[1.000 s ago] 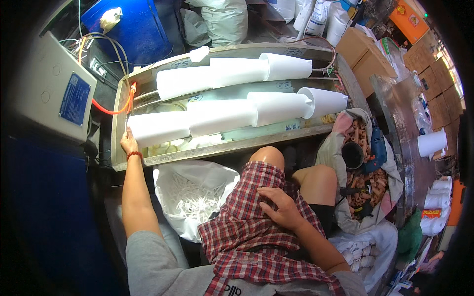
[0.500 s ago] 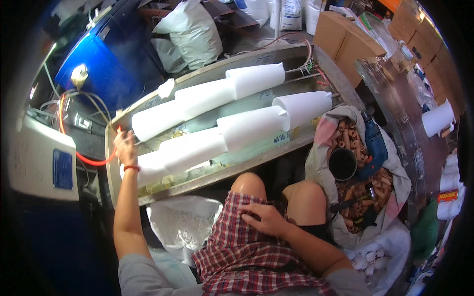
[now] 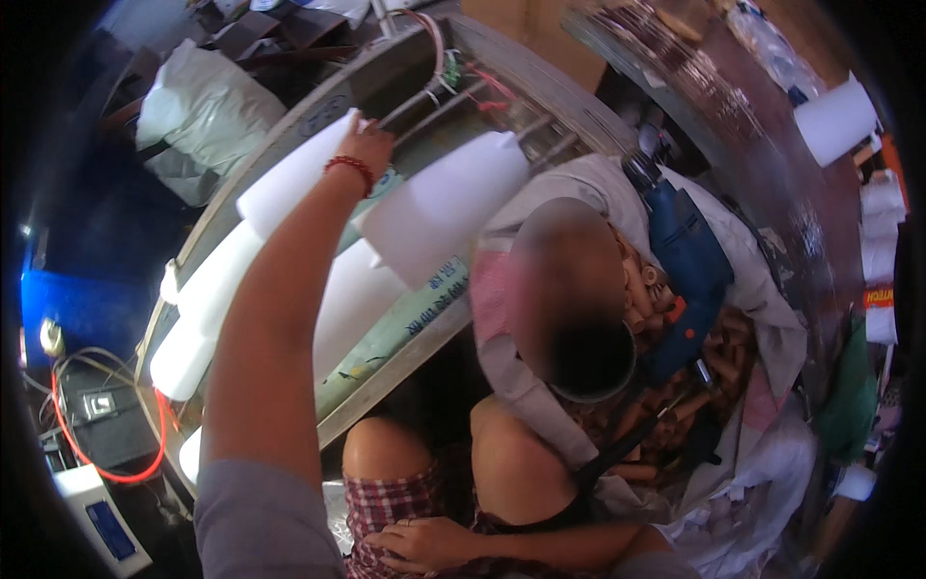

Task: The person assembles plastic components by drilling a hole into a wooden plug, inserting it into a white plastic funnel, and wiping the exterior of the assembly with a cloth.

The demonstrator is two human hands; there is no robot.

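Note:
My left hand [image 3: 365, 150] reaches to the far right end of the back row of white rolls, its fingers bent over the end of one white roll [image 3: 299, 174]. A red beaded bracelet [image 3: 350, 172] circles that wrist. In the front row, another white roll [image 3: 449, 193] lies just right of the forearm, which hides part of both rows. The rolls lie end to end in a long wooden trough [image 3: 386, 381], with metal rods [image 3: 410, 111] showing past their ends. My right hand [image 3: 424, 543] rests on my checked shorts, holding nothing, its fingers loosely spread.
Right of the trough, a cloth sack [image 3: 502, 338] holds many short brown tubes [image 3: 651, 289], a blue power drill [image 3: 687, 261] and a dark cup [image 3: 593, 365]. Beyond stands a brown table [image 3: 733, 145] with a white roll [image 3: 837, 121]. An orange hose [image 3: 121, 478] loops at the left.
My left hand has moved from the trough's left end to the far right end of the back row. My view has turned right. The right hand stays on my lap.

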